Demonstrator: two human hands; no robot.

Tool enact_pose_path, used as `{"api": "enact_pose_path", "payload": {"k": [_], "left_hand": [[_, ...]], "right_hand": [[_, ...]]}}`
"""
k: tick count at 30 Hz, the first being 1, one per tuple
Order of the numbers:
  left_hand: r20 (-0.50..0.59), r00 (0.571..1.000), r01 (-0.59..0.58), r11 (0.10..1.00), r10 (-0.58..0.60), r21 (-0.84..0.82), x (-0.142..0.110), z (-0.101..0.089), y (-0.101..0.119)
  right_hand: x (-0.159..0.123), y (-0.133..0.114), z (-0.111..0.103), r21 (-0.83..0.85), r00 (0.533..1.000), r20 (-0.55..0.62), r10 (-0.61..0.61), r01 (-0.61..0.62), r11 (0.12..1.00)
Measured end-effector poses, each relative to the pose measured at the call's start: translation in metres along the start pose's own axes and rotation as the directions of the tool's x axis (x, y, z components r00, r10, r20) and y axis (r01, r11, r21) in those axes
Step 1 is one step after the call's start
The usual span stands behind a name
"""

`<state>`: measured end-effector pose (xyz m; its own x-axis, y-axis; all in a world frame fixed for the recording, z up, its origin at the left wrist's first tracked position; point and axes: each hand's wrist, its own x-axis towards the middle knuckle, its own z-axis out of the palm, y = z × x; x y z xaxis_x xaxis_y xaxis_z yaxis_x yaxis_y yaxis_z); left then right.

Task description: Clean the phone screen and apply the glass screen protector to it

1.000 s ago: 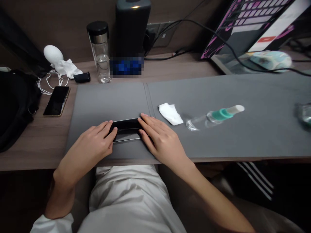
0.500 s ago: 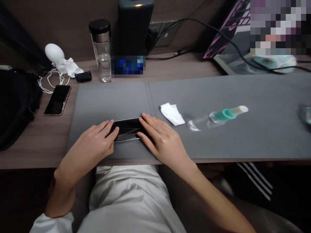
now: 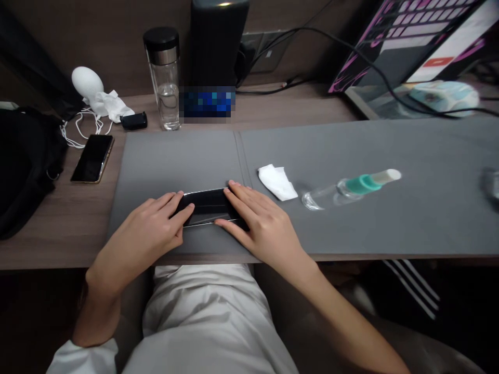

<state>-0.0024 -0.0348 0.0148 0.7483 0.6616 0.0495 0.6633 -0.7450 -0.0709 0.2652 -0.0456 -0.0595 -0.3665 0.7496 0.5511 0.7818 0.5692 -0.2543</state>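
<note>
Wood-grained bench (image 3: 300, 106) runs along a dark brown wall (image 3: 97, 31), with a grey desk mat (image 3: 421, 208) covering much of its near side. On that mat, close to its front edge, a glossy black phone (image 3: 208, 202) lies lengthwise from left to right, face upward as far as can be judged.

The work looks to be under way: the phone is in position between both hands, while nothing about it reads as plainly finished. A thin line crosses its dark face, though whether that is a reflection or the edge of a film cannot be told, so what remains to be done on it cannot be told either. A white tissue (image 3: 277, 182) and a clear spray bottle with a green collar (image 3: 358, 185), lying on its side, sit unheld to the right.

The left hand (image 3: 150, 226) is closed over the phone's left end, fingertips resting on top; its thumb is partly hidden. The right hand (image 3: 268, 223) holds the right end, fingers at the far edge and thumb at the near one. The middle of the phone shows uncovered in the narrow space between the two hands.
</note>
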Motion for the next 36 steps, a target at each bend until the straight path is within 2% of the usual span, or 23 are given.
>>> {"api": "enact_pose_path", "payload": {"k": [11,16,25,36], "left_hand": [[-0.042,0.999,0.013,0.998,-0.016,-0.054,0.0003,-0.0009,-0.0016],[-0.034,0.998,0.042,0.991,-0.047,-0.123,-0.0001,0.0005,-0.0049],[-0.032,0.992,0.113,0.965,-0.124,-0.237,0.0024,0.0022,-0.0075],[-0.005,0.992,0.121,0.957,-0.127,-0.263,0.0045,0.0031,-0.0093]], "right_hand": [[-0.0004,0.0005,0.0006,-0.010,1.000,-0.013,-0.017,0.016,1.000],[-0.0006,0.0003,-0.0004,0.006,1.000,0.017,0.015,-0.015,1.000],[0.0010,-0.0014,-0.0010,-0.018,1.000,0.004,-0.001,0.001,1.000],[0.0023,-0.0014,-0.0023,0.018,1.000,0.014,0.024,-0.024,1.000]]}}
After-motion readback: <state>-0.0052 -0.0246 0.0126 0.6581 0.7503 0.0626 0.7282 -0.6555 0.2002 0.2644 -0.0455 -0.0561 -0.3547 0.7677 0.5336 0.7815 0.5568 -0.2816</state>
